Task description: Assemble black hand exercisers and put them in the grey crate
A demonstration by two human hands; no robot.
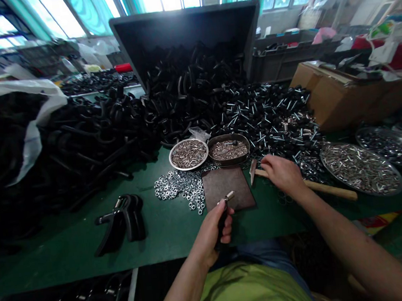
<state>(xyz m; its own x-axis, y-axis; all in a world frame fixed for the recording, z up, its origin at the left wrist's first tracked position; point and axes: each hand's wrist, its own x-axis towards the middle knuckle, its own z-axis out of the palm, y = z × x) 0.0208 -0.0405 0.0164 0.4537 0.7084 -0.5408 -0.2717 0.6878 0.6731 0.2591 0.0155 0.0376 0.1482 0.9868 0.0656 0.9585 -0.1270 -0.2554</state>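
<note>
My left hand (213, 230) is closed around a dark part with a coiled metal spring (229, 196) at its tip, held over the front edge of a brown square pad (228, 186). My right hand (284, 173) hovers over a hammer with a wooden handle (329, 190), its fingers curled together just behind the hammer head (253, 171). Whatever sits between those fingertips is hidden. Loose metal nuts (177, 184) are spread left of the pad. Behind it stand a round bowl of small metal pieces (189, 168) and an oval tin (229, 161) of tiny parts.
Several black curved parts (132, 220) lie at left on the green table (72, 257). Big heaps of black parts (101, 127) spill from a tipped grey crate (186, 13). Black-headed bolts (265, 115), a cardboard box (338, 93) and a tray of metal pins (361, 169) are at right.
</note>
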